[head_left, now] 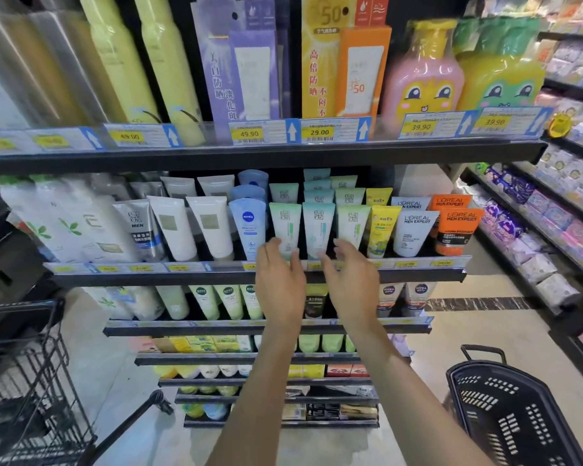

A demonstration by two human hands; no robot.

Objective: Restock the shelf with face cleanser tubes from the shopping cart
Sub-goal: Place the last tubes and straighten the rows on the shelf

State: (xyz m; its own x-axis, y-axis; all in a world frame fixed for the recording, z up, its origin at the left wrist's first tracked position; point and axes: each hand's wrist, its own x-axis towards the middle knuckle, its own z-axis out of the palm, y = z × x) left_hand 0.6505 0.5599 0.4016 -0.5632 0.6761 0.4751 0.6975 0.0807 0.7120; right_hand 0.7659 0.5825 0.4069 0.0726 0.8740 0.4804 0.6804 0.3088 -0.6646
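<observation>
Our left hand [278, 284] and right hand [347, 280], fingers loosely spread, hold nothing. Mid-frame, pale green plastic cleanser tubes [318, 227] fill the black metal shelf [216, 277]. We judge restocking nearly done.

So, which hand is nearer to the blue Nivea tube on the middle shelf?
The left. The left hand is just right of the blue Nivea tube, its fingertips at the neighbouring green tube. The right hand is farther right, in front of the third green tube.

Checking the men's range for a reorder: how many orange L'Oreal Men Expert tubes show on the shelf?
2. Both orange L'Oreal Men Expert plastic tubes stand at the right end of the middle shelf: front tube, the second directly behind it. More may be hidden further back.
</observation>
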